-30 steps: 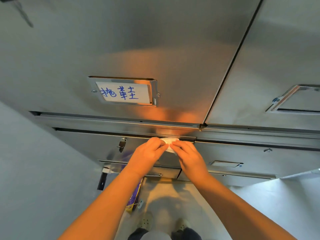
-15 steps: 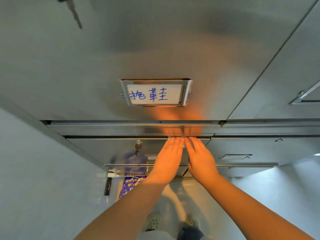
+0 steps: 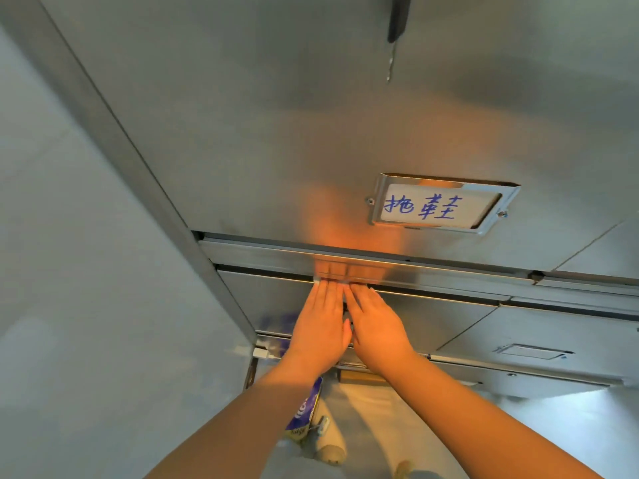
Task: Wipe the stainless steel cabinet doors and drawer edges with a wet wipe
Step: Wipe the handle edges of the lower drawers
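Observation:
My left hand (image 3: 320,326) and my right hand (image 3: 375,326) lie flat side by side, fingers straight, fingertips pressed on the top edge of a stainless steel drawer (image 3: 266,299). Only a thin white sliver of the wet wipe (image 3: 316,281) shows under the fingertips; the rest is hidden. Above the drawer a steel rail (image 3: 449,274) runs across, and over it is the large cabinet door (image 3: 276,133), which reflects my hands.
A framed label (image 3: 439,205) with blue handwriting sits on the door at the right. A key (image 3: 396,22) hangs at the top. A grey wall (image 3: 86,271) closes the left side. A second drawer (image 3: 534,350) lies right; a blue packet (image 3: 304,413) stands on the floor.
My hands went from pinching the wipe between them to lying flat on the drawer edge. They have slid left along the edge, toward the cabinet's left corner, and my view followed.

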